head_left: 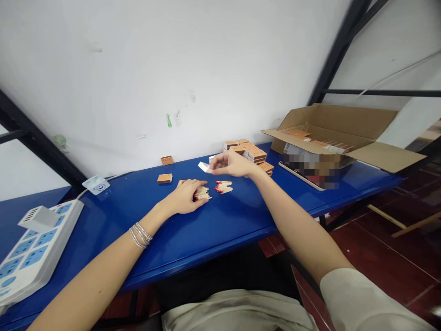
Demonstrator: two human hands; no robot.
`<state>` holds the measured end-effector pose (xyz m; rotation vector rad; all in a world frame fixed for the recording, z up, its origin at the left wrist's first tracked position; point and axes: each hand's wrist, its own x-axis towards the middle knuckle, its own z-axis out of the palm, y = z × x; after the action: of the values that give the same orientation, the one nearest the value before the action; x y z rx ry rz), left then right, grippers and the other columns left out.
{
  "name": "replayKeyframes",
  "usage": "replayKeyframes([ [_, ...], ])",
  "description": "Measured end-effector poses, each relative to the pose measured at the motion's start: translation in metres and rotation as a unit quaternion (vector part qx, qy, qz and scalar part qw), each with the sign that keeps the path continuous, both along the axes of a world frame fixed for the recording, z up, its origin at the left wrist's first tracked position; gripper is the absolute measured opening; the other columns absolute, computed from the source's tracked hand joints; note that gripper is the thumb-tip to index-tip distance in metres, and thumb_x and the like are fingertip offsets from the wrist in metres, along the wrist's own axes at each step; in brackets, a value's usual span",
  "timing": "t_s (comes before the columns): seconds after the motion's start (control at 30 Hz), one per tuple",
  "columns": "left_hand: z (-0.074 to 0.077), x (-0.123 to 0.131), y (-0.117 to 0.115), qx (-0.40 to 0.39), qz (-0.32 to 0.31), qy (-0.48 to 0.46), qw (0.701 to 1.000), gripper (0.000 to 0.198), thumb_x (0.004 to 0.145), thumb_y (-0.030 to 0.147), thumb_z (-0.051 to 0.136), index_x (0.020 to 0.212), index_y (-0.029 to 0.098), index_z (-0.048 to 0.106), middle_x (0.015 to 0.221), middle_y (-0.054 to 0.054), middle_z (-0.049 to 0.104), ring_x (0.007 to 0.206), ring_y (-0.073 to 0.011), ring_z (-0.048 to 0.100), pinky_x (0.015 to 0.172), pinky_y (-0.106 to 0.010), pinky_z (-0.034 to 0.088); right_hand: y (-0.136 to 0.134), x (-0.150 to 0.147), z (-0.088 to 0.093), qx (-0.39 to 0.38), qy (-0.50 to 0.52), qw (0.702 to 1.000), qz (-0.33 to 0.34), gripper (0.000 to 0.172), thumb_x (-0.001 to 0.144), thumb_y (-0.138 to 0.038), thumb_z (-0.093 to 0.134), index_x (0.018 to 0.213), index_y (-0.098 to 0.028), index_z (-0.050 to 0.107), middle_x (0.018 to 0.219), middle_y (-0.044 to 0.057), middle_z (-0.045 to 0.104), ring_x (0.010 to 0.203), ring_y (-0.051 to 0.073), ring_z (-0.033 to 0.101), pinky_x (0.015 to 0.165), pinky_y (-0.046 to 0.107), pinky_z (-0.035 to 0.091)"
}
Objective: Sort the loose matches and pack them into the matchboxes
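Observation:
My left hand (184, 195) lies on the blue table, thumb and fingers curved round a bunch of red-tipped matches (202, 193). Just to the right of it, a smaller loose bunch of matches (224, 186) lies on the tabletop. Between its thumb and fingers, my right hand (229, 163) pinches a small white matchbox tray (205, 167), raised and tilted behind the matches. Another white piece (211, 159) shows partly behind the right fingers. Beyond my left hand are an orange matchbox (165, 178) lying flat and a second matchbox (167, 160) close to the wall.
Stacked orange matchboxes (254, 153) stand behind my right wrist. An open cardboard box (344, 122) holding more matchboxes is at the right, with a phone (303, 176) before it. A white power strip (44, 239) and a small white device (96, 185) are at the left.

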<state>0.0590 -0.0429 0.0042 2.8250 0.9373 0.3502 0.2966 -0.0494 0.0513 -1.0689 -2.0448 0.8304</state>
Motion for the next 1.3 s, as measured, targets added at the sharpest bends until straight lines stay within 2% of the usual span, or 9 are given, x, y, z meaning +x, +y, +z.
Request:
replayKeyframes([
  [0.1, 0.002, -0.001, 0.002, 0.005, 0.009, 0.001, 1.000, 0.050, 0.086, 0.047, 0.057, 0.127, 0.019, 0.057, 0.112, -0.012, 0.068, 0.102, -0.0288, 0.061, 0.095, -0.047, 0.039, -0.009, -0.005, 0.001, -0.056, -0.015, 0.994, 0.091, 0.018, 0.071, -0.028, 0.071, 0.084, -0.015, 0.068, 0.071, 0.000, 0.068, 0.065, 0.012, 0.061, 0.062, 0.024, 0.047],
  [0.23, 0.006, -0.004, 0.005, -0.003, 0.016, -0.014, 1.000, 0.034, 0.086, 0.042, 0.057, 0.110, 0.019, 0.064, 0.097, -0.008, 0.070, 0.091, -0.0267, 0.063, 0.086, -0.042, 0.043, -0.015, -0.023, -0.006, -0.008, -0.044, 0.991, 0.127, 0.013, 0.066, -0.014, 0.065, 0.078, -0.015, 0.067, 0.066, -0.002, 0.065, 0.061, 0.010, 0.057, 0.061, 0.023, 0.044],
  [0.43, 0.005, -0.011, 0.015, -0.007, 0.016, -0.018, 1.000, 0.044, 0.080, 0.038, 0.064, 0.120, 0.020, 0.063, 0.119, -0.010, 0.069, 0.106, -0.0297, 0.062, 0.091, -0.041, 0.044, -0.026, -0.044, -0.014, 0.039, -0.162, 0.974, 0.156, 0.022, 0.066, -0.009, 0.063, 0.082, -0.016, 0.075, 0.070, -0.002, 0.068, 0.061, 0.010, 0.055, 0.059, 0.022, 0.042],
  [0.6, 0.004, -0.011, 0.018, -0.012, 0.006, -0.033, 0.999, 0.044, 0.082, 0.038, 0.062, 0.121, 0.018, 0.064, 0.117, -0.010, 0.069, 0.105, -0.0281, 0.062, 0.092, -0.039, 0.044, -0.025, -0.045, -0.016, 0.028, -0.182, 0.967, 0.174, 0.023, 0.068, -0.014, 0.070, 0.090, -0.016, 0.077, 0.076, 0.000, 0.071, 0.061, 0.010, 0.054, 0.059, 0.022, 0.042],
  [0.7, 0.007, -0.011, 0.016, -0.029, 0.006, -0.024, 0.999, 0.040, 0.083, 0.041, 0.061, 0.116, 0.020, 0.067, 0.108, -0.009, 0.070, 0.101, -0.0270, 0.062, 0.090, -0.039, 0.045, -0.019, -0.041, -0.017, 0.018, -0.138, 0.980, 0.145, 0.025, 0.072, -0.029, 0.073, 0.094, -0.016, 0.076, 0.080, 0.001, 0.072, 0.063, 0.010, 0.057, 0.059, 0.022, 0.041],
  [0.77, 0.008, -0.012, 0.015, -0.011, 0.024, -0.019, 0.999, 0.045, 0.084, 0.051, 0.061, 0.116, 0.020, 0.067, 0.107, -0.010, 0.068, 0.101, -0.0281, 0.060, 0.091, -0.041, 0.044, -0.015, -0.040, -0.018, 0.034, -0.132, 0.987, 0.084, 0.031, 0.075, -0.037, 0.072, 0.096, -0.015, 0.075, 0.083, 0.003, 0.072, 0.066, 0.012, 0.059, 0.061, 0.023, 0.041],
  [0.9, 0.005, -0.017, 0.017, 0.022, 0.077, -0.005, 0.997, 0.071, 0.076, 0.066, 0.064, 0.124, 0.014, 0.063, 0.108, -0.015, 0.059, 0.099, -0.0297, 0.056, 0.091, -0.046, 0.044, -0.007, -0.040, -0.023, 0.072, -0.258, 0.963, -0.031, 0.043, 0.070, -0.043, 0.077, 0.103, -0.015, 0.074, 0.091, 0.006, 0.072, 0.081, 0.018, 0.062, 0.071, 0.027, 0.038],
  [1.03, 0.003, -0.019, 0.019, -0.006, 0.088, 0.012, 0.996, 0.076, 0.077, 0.067, 0.061, 0.126, 0.009, 0.062, 0.109, -0.015, 0.055, 0.099, -0.0285, 0.056, 0.092, -0.042, 0.046, -0.002, -0.040, -0.029, 0.053, -0.343, 0.937, -0.050, 0.049, 0.073, -0.046, 0.077, 0.113, -0.018, 0.070, 0.100, 0.007, 0.072, 0.094, 0.022, 0.063, 0.082, 0.032, 0.033],
  [1.3, 0.006, -0.016, 0.016, -0.012, 0.059, 0.022, 0.998, 0.062, 0.082, 0.063, 0.057, 0.113, 0.011, 0.068, 0.102, -0.014, 0.056, 0.094, -0.0253, 0.055, 0.088, -0.039, 0.047, -0.001, -0.043, -0.030, 0.041, -0.362, 0.930, -0.052, 0.035, 0.083, -0.037, 0.069, 0.113, -0.018, 0.071, 0.103, 0.007, 0.074, 0.099, 0.023, 0.065, 0.085, 0.033, 0.032],
])
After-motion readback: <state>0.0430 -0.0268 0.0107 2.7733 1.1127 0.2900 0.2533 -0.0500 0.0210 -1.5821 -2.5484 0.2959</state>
